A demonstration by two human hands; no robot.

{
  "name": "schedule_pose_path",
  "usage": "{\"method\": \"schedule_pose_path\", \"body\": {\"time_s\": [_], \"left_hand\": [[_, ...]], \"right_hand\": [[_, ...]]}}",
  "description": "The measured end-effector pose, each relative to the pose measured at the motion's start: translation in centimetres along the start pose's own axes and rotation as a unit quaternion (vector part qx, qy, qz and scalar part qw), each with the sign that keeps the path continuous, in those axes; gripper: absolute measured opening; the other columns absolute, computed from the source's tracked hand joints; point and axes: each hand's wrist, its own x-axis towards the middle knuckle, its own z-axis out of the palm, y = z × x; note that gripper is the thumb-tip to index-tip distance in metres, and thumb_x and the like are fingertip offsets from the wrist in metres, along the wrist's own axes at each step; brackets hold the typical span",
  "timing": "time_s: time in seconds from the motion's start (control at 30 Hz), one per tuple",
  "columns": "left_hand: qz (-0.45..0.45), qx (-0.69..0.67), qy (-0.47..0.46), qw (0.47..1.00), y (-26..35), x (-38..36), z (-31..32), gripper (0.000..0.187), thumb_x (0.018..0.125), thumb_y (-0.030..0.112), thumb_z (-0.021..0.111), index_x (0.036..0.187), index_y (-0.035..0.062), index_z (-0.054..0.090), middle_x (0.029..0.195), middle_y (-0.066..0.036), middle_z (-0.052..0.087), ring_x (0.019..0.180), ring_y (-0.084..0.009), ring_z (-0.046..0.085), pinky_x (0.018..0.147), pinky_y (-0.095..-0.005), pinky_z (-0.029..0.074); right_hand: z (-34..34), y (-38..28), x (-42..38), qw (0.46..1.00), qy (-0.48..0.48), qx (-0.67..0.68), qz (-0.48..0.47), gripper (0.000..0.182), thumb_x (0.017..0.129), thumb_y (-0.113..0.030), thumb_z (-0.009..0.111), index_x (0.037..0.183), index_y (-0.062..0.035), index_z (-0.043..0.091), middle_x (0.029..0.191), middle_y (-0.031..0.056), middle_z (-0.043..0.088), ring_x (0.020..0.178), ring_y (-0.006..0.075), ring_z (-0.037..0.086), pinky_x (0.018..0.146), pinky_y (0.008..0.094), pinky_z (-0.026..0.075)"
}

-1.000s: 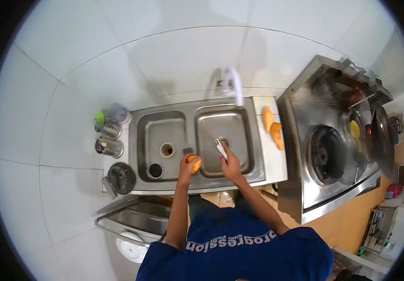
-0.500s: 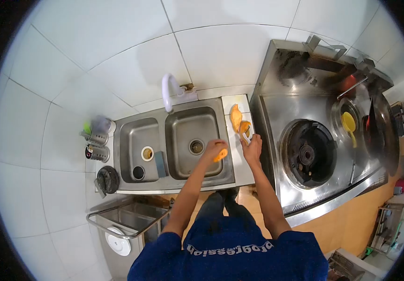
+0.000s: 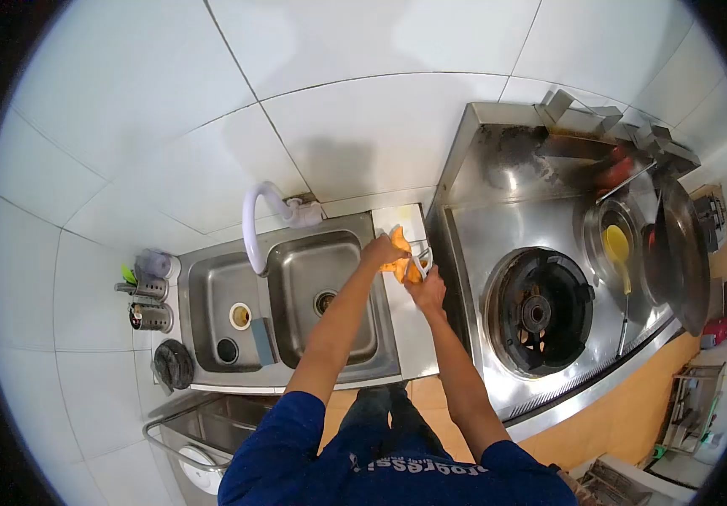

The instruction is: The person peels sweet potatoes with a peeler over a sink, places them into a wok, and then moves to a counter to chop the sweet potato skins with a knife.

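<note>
My left hand (image 3: pixel 383 251) is over the white tiled ledge right of the sink, fingers closed around a bright orange piece (image 3: pixel 399 239). More orange material (image 3: pixel 407 270) lies between my two hands; its kind is hard to make out. My right hand (image 3: pixel 428 292) is closed at the lower end of a white looped object (image 3: pixel 422 260), which touches the orange material. Whether that white thing is a handle or a tool is not clear.
To the left is a double steel sink (image 3: pixel 387 337) with a curved tap (image 3: pixel 250 228), a grey-blue block (image 3: pixel 262 341) and a round white-rimmed item (image 3: pixel 240 316). At right stands a wok burner (image 3: pixel 541 312), with a yellow ladle (image 3: pixel 616 244) beyond it.
My left hand has moved from above the sink's right edge to the ledge, bringing its orange piece beside the others. My right hand stays by the white object. The view has shifted.
</note>
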Motion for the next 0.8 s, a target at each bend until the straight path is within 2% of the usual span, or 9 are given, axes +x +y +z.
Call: {"method": "schedule_pose_path", "body": {"time_s": [0.1,0.17,0.3,0.4,0.47,0.63,0.73,0.8], "left_hand": [[-0.02,0.012,-0.052,0.998,0.9,-0.2,-0.9,0.086,0.059,0.065,0.077,0.117,0.0022,0.064,0.119,-0.018,0.065,0.11,-0.0308,0.064,0.09,-0.0404,0.051],[-0.028,0.038,-0.051,0.998,1.7,-0.6,-1.2,0.086,0.059,0.067,0.076,0.116,0.0039,0.065,0.118,-0.016,0.066,0.109,-0.0304,0.064,0.09,-0.0403,0.051],[-0.022,0.082,-0.039,0.996,2.3,-0.2,-1.4,0.084,0.059,0.071,0.071,0.115,0.0079,0.068,0.115,-0.013,0.068,0.106,-0.0284,0.066,0.088,-0.0394,0.052],[-0.013,0.121,-0.027,0.992,2.9,-0.4,-1.7,0.079,0.059,0.069,0.071,0.112,0.0106,0.069,0.113,-0.013,0.069,0.105,-0.0271,0.066,0.086,-0.0391,0.052],[-0.011,0.126,-0.015,0.992,1.9,1.5,0.1,0.075,0.06,0.068,0.071,0.11,0.0119,0.07,0.11,-0.013,0.07,0.103,-0.0273,0.067,0.085,-0.0397,0.053],[0.021,0.088,0.001,0.996,0.5,2.1,1.5,0.06,0.065,0.062,0.07,0.103,0.0148,0.073,0.103,-0.012,0.072,0.097,-0.028,0.069,0.08,-0.0415,0.054],[0.022,0.1,0.001,0.995,-0.9,1.5,1.7,0.055,0.069,0.058,0.07,0.101,0.0136,0.073,0.1,-0.01,0.072,0.094,-0.0289,0.069,0.078,-0.0415,0.054],[0.007,0.041,0.007,0.999,-1.5,1.4,1.8,0.053,0.068,0.057,0.07,0.099,0.0145,0.073,0.098,-0.008,0.073,0.092,-0.0279,0.07,0.078,-0.0404,0.054]], "right_hand": [[-0.2,0.6,0.4,1.0,-0.002,0.014,0.0,0.067,0.063,-0.038,0.084,0.105,0.0012,0.05,0.091,0.0254,0.067,0.088,0.0441,0.065,0.079,0.0491,0.053],[-0.3,0.6,0.5,0.999,-0.031,0.012,-0.001,0.067,0.063,-0.038,0.084,0.106,0.0016,0.05,0.094,0.0258,0.067,0.091,0.0435,0.065,0.08,0.0484,0.052],[-0.1,0.3,0.7,1.0,-0.018,-0.009,-0.008,0.067,0.064,-0.037,0.083,0.107,0.0016,0.05,0.095,0.0258,0.066,0.092,0.0424,0.065,0.081,0.0479,0.052],[-0.4,-0.3,0.5,0.999,-0.041,-0.022,-0.019,0.064,0.065,-0.037,0.082,0.105,0.0013,0.049,0.095,0.0257,0.066,0.093,0.0413,0.065,0.082,0.0471,0.052],[-0.3,-0.5,0.4,0.995,-0.07,-0.027,-0.064,0.062,0.066,-0.035,0.082,0.104,0.0007,0.049,0.093,0.0255,0.066,0.09,0.0417,0.065,0.08,0.0477,0.052],[0.6,-0.2,0.6,0.994,-0.057,-0.014,-0.09,0.057,0.066,-0.032,0.08,0.1,0.0009,0.048,0.09,0.0247,0.067,0.086,0.0436,0.065,0.077,0.0486,0.053],[1.0,0.4,0.7,0.996,-0.047,0.015,-0.068,0.06,0.065,-0.032,0.081,0.103,0.0031,0.05,0.088,0.0227,0.067,0.084,0.0396,0.067,0.076,0.0456,0.053],[1.2,1.1,1.1,0.994,0.008,0.107,-0.008,0.065,0.063,-0.03,0.083,0.108,0.0061,0.052,0.089,0.0198,0.067,0.083,0.0301,0.068,0.077,0.0396,0.053]]}}
